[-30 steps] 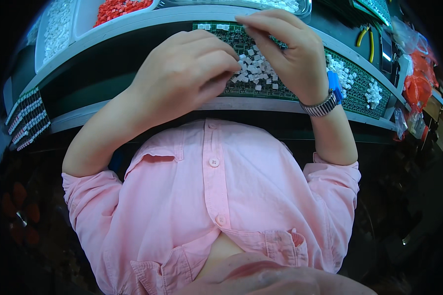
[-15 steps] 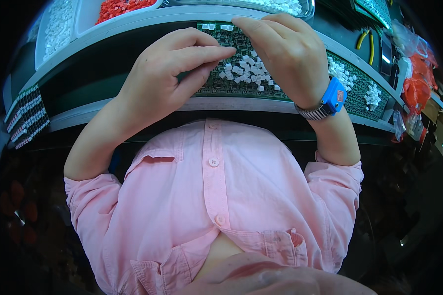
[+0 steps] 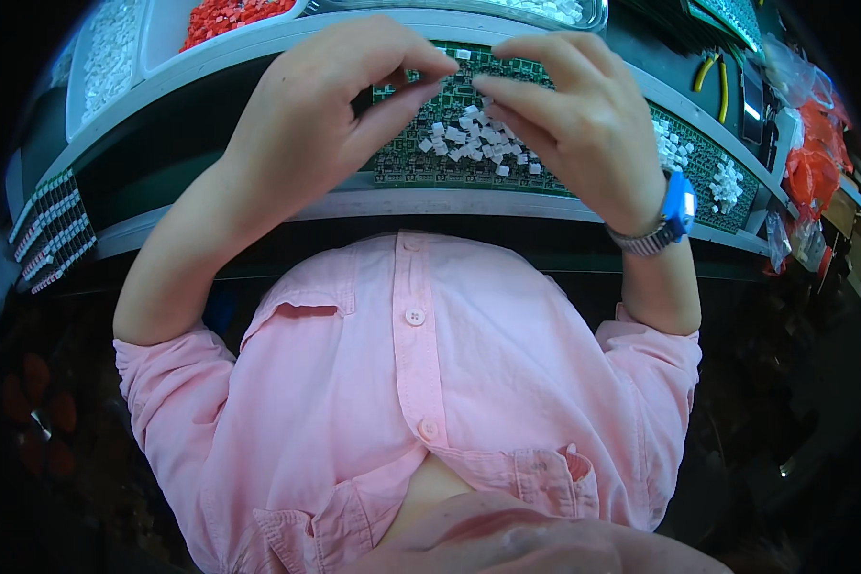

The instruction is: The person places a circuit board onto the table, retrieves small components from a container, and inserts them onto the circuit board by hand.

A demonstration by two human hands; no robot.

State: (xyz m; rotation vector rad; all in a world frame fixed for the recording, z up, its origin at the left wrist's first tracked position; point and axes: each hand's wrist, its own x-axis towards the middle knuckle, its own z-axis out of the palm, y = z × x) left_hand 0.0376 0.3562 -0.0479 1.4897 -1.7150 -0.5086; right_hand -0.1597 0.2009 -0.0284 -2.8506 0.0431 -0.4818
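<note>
A long green circuit board panel [image 3: 402, 165] lies on the grey bench in front of me. A loose heap of small white plastic parts [image 3: 464, 142] rests on it. My left hand [image 3: 325, 115] hovers over the panel's left part, thumb and forefinger pinched together just above the heap. My right hand [image 3: 584, 120], with a blue watch [image 3: 677, 206] on its wrist, is held opposite, its fingers curled and its tips close to the left hand's. Whether a small part sits between either hand's fingertips is too small to tell.
Two more heaps of white parts [image 3: 674, 148] lie further right on the panel. Trays of red parts [image 3: 225, 14] and white parts [image 3: 105, 53] stand at the back left. Yellow-handled pliers [image 3: 713, 72] and orange bags [image 3: 808, 163] lie right. Striped strips [image 3: 53, 230] sit left.
Both hands have lifted off the panel and drawn nearer to me. Their fingertips have come together above the white heap, which now shows between them.
</note>
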